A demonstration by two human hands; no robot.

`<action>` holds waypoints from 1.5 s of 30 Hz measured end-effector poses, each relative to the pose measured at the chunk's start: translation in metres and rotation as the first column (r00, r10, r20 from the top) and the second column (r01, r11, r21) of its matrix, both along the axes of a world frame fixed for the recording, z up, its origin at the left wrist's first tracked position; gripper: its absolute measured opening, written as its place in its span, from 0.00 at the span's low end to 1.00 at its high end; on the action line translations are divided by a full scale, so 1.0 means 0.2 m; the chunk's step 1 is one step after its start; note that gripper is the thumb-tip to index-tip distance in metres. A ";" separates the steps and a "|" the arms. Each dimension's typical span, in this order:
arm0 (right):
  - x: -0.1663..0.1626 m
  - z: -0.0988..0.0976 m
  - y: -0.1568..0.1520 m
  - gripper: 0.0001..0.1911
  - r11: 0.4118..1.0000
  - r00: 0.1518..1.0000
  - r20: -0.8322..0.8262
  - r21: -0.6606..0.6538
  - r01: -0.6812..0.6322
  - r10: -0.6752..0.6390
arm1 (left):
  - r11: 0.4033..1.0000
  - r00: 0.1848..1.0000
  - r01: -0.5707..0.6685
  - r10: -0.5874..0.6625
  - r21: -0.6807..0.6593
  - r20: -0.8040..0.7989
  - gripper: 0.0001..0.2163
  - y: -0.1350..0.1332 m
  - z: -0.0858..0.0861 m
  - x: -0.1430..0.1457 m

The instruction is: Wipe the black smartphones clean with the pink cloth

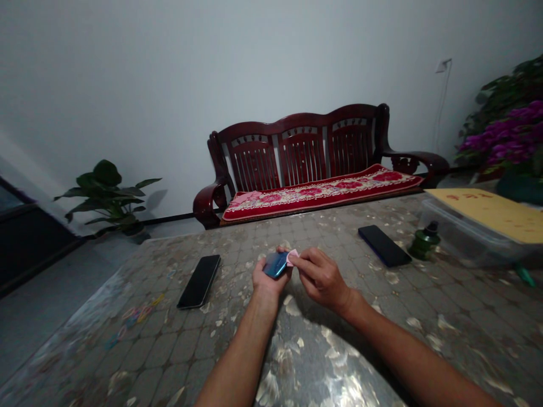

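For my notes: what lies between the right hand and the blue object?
In the head view, a small pink piece lies there: the right hand pinches it at the edge of the blue object.

The left hand (259, 278) is bare, and below it runs the left forearm (242, 356), uncovered as well, widening smoothly from a narrower wrist (268, 295). To the right of the left hand is the right hand (326, 282), also bare, with rounded knuckles. The right forearm (407, 346), lower and farther right of the left hand, is uncovered and smoothly rounded. Fingernails are too small to make out.
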State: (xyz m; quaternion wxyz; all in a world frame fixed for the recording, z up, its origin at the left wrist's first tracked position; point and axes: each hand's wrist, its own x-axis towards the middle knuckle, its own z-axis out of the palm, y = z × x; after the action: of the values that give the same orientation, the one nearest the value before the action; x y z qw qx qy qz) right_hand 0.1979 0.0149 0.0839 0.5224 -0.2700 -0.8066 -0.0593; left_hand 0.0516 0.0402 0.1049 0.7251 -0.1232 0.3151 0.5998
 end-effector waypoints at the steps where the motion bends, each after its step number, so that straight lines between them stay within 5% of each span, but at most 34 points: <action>1: -0.01 0.00 -0.01 0.25 1.000 1.000 0.016 0.014 -0.026 0.026 | 1.000 1.000 -0.007 0.007 0.002 -0.006 0.21 0.00 0.00 0.00; 4: -0.03 -0.01 -0.02 0.24 0.995 0.994 0.062 0.049 -0.088 0.085 | 1.000 0.999 -0.026 0.026 -0.006 -0.044 0.20 0.01 -0.02 0.00; 10: 0.02 0.00 0.02 0.23 1.000 1.000 -0.006 -0.006 0.008 -0.008 | 0.999 0.998 -0.015 0.017 0.032 -0.060 0.19 0.02 -0.06 -0.01; 17: -0.01 -0.01 -0.01 0.25 0.993 0.991 0.082 0.052 -0.106 0.102 | 0.995 0.998 -0.009 0.015 0.096 -0.068 0.17 0.05 -0.13 -0.03; 23: 0.04 -0.02 0.04 0.25 1.000 1.000 0.007 0.006 0.025 -0.025 | 0.994 0.998 -0.023 0.028 0.104 -0.051 0.17 0.07 -0.15 -0.03; 27: 0.02 -0.03 0.01 0.26 0.997 0.995 0.082 0.050 -0.059 0.055 | 0.994 0.998 0.001 0.006 0.113 -0.063 0.17 0.07 -0.16 -0.03; 35: 0.03 -0.02 0.03 0.25 1.000 0.999 0.032 0.028 0.006 -0.007 | 0.995 0.993 -0.025 0.035 0.094 -0.109 0.15 0.07 -0.14 -0.03; 41: 0.00 -0.04 0.00 0.23 0.992 0.989 0.105 0.052 -0.114 0.108 | 0.984 0.980 -0.068 0.096 0.164 -0.173 0.14 0.05 -0.10 -0.02; 45: 0.01 -0.05 0.02 0.22 0.999 0.999 0.021 -0.017 -0.041 0.041 | 0.978 0.979 -0.108 0.137 0.180 -0.153 0.14 0.05 -0.06 -0.02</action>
State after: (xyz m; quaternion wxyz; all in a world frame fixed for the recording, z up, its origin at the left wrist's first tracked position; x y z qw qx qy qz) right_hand 0.2005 0.0196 0.0744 0.5126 -0.2572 -0.8180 -0.0448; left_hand 0.0476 0.0499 0.0939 0.6660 -0.0299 0.3130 0.6764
